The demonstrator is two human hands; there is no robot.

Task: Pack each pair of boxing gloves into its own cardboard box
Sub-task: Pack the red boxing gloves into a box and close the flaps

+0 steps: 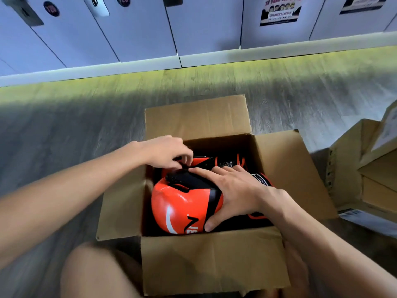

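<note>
gloves [182,209] in open box [212,259], second box [352,168] right

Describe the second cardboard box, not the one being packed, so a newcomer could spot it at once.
Start at the open cardboard box on the floor, where both hands press orange gloves inside. Look toward the right edge of the view: the second box stands there, partly cut off. Unlike the open one, it shows no gloves and has a white barcode label at its base.
</note>
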